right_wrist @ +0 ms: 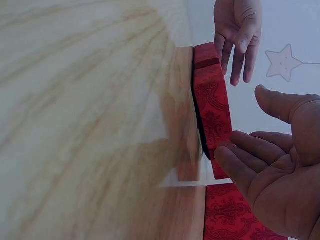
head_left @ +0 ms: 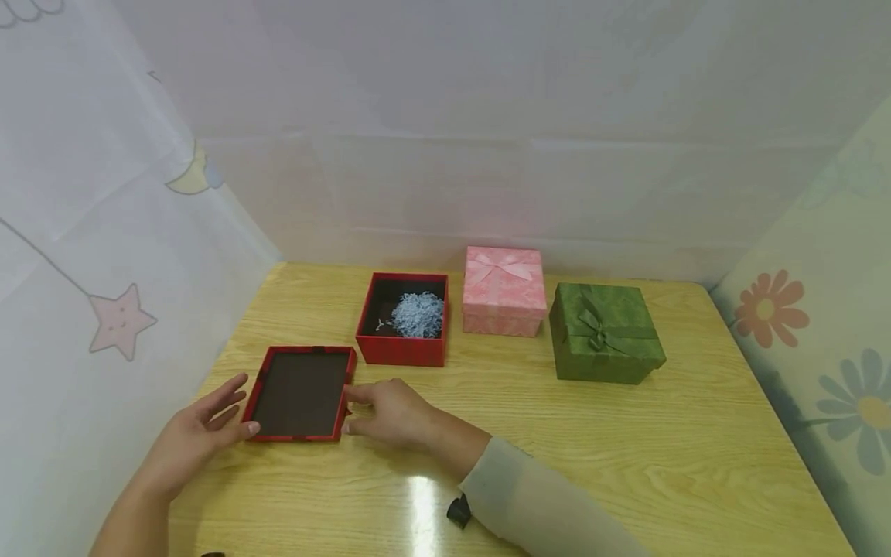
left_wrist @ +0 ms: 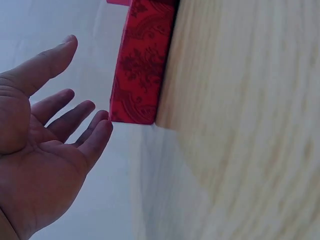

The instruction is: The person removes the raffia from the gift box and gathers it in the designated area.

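Note:
A red patterned lid with a dark inside lies inner side up at the left of the table. The left hand is at its left side, fingers spread and relaxed, thumb over the near left corner. At the lid's right side is the right hand, its fingertips by the edge. In the left wrist view the left hand has its fingertips beside the lid's red side. The right wrist view shows the right hand with straight fingers touching or close to the lid, thumb apart.
Behind the lid stands an uncovered red box holding light blue shredded paper. To its right are a closed pink box with a bow and a closed green box with a ribbon. A small black object is near the right sleeve.

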`<state>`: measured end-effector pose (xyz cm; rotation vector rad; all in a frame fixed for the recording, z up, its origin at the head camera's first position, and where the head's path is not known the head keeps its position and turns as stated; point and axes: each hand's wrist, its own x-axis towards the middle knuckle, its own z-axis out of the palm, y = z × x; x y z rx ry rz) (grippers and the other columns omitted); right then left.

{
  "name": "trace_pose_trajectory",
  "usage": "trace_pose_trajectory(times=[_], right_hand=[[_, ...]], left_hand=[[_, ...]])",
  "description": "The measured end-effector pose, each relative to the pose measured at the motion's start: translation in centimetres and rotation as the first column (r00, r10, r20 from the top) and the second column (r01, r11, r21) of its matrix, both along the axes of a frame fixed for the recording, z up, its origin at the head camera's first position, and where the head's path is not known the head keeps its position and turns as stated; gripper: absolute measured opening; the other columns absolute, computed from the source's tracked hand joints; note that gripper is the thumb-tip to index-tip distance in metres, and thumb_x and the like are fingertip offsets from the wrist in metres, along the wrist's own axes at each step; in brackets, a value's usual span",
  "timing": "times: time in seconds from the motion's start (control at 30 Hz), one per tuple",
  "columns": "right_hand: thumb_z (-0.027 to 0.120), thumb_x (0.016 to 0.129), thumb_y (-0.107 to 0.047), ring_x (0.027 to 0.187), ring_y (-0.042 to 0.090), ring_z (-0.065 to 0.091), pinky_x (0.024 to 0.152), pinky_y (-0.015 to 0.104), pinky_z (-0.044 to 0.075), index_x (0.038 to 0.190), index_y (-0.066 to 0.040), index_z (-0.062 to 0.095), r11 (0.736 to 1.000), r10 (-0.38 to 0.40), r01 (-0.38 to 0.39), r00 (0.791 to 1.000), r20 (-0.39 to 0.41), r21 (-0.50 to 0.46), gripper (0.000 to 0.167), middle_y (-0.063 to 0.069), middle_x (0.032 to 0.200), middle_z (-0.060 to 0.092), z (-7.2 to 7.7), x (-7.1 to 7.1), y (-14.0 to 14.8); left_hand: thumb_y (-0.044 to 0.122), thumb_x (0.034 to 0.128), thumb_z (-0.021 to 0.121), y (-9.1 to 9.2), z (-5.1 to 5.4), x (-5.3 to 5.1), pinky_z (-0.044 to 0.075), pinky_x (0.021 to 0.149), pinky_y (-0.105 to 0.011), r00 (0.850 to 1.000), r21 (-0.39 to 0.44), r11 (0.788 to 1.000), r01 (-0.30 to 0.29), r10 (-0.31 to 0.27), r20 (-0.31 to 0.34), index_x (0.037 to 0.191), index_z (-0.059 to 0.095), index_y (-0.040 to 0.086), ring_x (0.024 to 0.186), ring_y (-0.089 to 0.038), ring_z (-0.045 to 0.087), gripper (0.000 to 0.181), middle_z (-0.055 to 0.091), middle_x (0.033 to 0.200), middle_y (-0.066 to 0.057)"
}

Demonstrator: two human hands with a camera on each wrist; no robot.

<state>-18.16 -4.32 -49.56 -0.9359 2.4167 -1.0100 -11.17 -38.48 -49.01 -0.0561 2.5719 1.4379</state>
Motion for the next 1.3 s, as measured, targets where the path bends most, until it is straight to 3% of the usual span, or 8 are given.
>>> trace_pose_trajectory(times=[0.27, 0.43, 0.53, 0.67, 0.9, 1.0, 1.2, 1.3], right_hand=[[0.072, 0.098, -0.04, 0.119, 0.017, 0.069, 0.098, 0.02, 0.051, 0.155, -0.018, 0.052, 0.991, -0.011, 0.018, 0.998, 0.054, -0.131, 0.064, -0.007, 0.146, 0.06, 0.6, -0.8, 1.4], [0.073, 0.099, -0.035, 0.12, 0.023, 0.069, 0.1, 0.027, 0.053, 0.152, -0.014, 0.055, 0.977, -0.028, 0.043, 0.997, 0.073, -0.207, 0.06, -0.003, 0.145, 0.062, 1.2, -1.2, 2.4], [0.074, 0.098, -0.034, 0.118, 0.021, 0.069, 0.099, 0.025, 0.053, 0.15, -0.014, 0.057, 0.969, -0.052, 0.07, 0.995, 0.085, -0.237, 0.058, -0.003, 0.144, 0.062, 1.7, -1.4, 3.1], [0.074, 0.098, -0.035, 0.115, 0.017, 0.07, 0.096, 0.021, 0.053, 0.149, -0.016, 0.059, 0.96, -0.076, 0.092, 0.995, 0.071, -0.263, 0.056, -0.004, 0.143, 0.064, 2.3, -1.7, 3.8], [0.074, 0.098, -0.037, 0.113, 0.02, 0.072, 0.097, 0.026, 0.055, 0.147, -0.014, 0.061, 0.953, -0.113, 0.112, 0.994, 0.013, -0.282, 0.055, -0.005, 0.14, 0.066, 3.4, -2.4, 4.8], [0.074, 0.098, -0.035, 0.112, 0.021, 0.072, 0.096, 0.026, 0.055, 0.145, -0.012, 0.062, 0.945, -0.128, 0.122, 0.992, -0.001, -0.305, 0.054, -0.003, 0.139, 0.066, 3.7, -2.7, 5.1], [0.074, 0.099, -0.032, 0.119, 0.026, 0.069, 0.094, 0.021, 0.054, 0.146, -0.011, 0.061, 0.922, -0.149, 0.158, 0.987, 0.053, -0.353, 0.053, -0.001, 0.142, 0.064, 3.8, -3.4, 5.8], [0.074, 0.099, -0.031, 0.121, 0.025, 0.068, 0.094, 0.021, 0.054, 0.146, -0.013, 0.062, 0.916, -0.168, 0.175, 0.984, 0.051, -0.36, 0.052, -0.003, 0.143, 0.063, 3.9, -3.8, 6.2]], left_hand=[[0.034, 0.0989, 0.073, 2.2, 1.0, -1.1, 0.046, 0.093, -0.008, 0.995, 0.018, 1.0, -0.017, 0.019, -0.097, 0.165, 0.031, 0.028, 0.148, -0.043, 0.035, 0.079, 0.033, 0.168, -0.007], [0.029, 0.0999, 0.072, 4.0, 1.1, -2.2, 0.048, 0.097, -0.013, 0.988, 0.088, 0.996, -0.004, 0.017, -0.152, 0.163, 0.036, 0.02, 0.148, -0.023, 0.042, 0.074, 0.037, 0.165, -0.006], [0.026, 0.1005, 0.072, 5.0, 1.4, -2.8, 0.047, 0.099, -0.013, 0.981, 0.105, 0.994, 0.023, -0.002, -0.193, 0.163, 0.037, 0.017, 0.146, -0.012, 0.043, 0.072, 0.037, 0.166, -0.005], [0.029, 0.102, 0.07, 6.5, 1.7, -3.7, 0.046, 0.099, -0.011, 0.977, 0.102, 0.994, 0.043, -0.021, -0.21, 0.163, 0.037, 0.019, 0.146, -0.021, 0.044, 0.069, 0.038, 0.165, -0.01], [0.033, 0.1016, 0.07, 9.2, 2.0, -5.4, 0.046, 0.098, -0.011, 0.976, 0.135, 0.991, 0.019, 0.011, -0.217, 0.159, 0.044, 0.02, 0.145, -0.041, 0.042, 0.065, 0.043, 0.161, -0.011], [0.035, 0.1009, 0.07, 10.2, 1.9, -6.1, 0.046, 0.099, -0.011, 0.974, 0.159, 0.987, 0.001, 0.035, -0.224, 0.158, 0.046, 0.02, 0.145, -0.039, 0.043, 0.064, 0.046, 0.159, -0.011], [0.041, 0.0999, 0.07, 12.1, 1.8, -7.3, 0.046, 0.095, -0.01, 0.971, 0.162, 0.986, -0.045, 0.081, -0.227, 0.157, 0.048, 0.02, 0.14, -0.034, 0.05, 0.064, 0.05, 0.156, -0.01], [0.043, 0.0997, 0.07, 12.8, 1.9, -8.0, 0.048, 0.098, -0.015, 0.973, 0.153, 0.987, -0.056, 0.088, -0.213, 0.157, 0.048, 0.024, 0.14, -0.034, 0.05, 0.064, 0.049, 0.157, -0.01]])
